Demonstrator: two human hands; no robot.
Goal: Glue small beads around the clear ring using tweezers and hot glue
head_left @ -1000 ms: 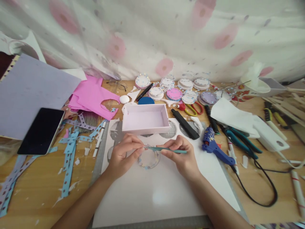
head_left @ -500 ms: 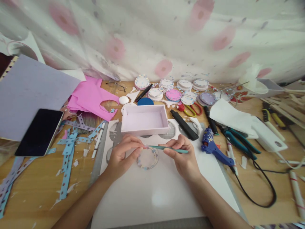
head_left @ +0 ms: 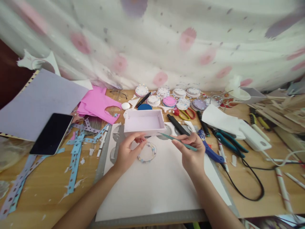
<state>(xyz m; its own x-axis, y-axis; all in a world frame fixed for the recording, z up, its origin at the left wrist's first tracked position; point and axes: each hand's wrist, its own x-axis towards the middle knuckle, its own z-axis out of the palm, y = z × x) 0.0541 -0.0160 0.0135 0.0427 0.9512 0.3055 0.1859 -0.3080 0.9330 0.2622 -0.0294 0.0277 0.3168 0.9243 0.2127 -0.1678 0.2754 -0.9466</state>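
My right hand (head_left: pixel 190 149) holds a thin teal tool (head_left: pixel 188 146) between thumb and fingers, its tip pointing left over the back of the white sheet (head_left: pixel 152 187). The thumb and fingertips of my left hand (head_left: pixel 131 149) are pinched together; what they hold, if anything, is too small to name. Just right of those fingertips, a ring dotted with small pale blue and cream pieces (head_left: pixel 147 161) lies on the sheet. Behind both hands sits an open pale pink box (head_left: pixel 144 131).
Decorated discs (head_left: pixel 169 101) stand in rows at the back. To the right are a black cutter (head_left: pixel 177 124), a blue glue gun (head_left: pixel 214 155) with its cable, and teal pliers (head_left: pixel 230 143). A phone (head_left: pixel 51 133), pink sheets (head_left: pixel 95 103) and blue strips (head_left: pixel 74 162) lie left.
My right hand has drawn the teal tool rightward, away from my left fingertips. The camera view has shifted, and the tabletop items appear displaced with it.
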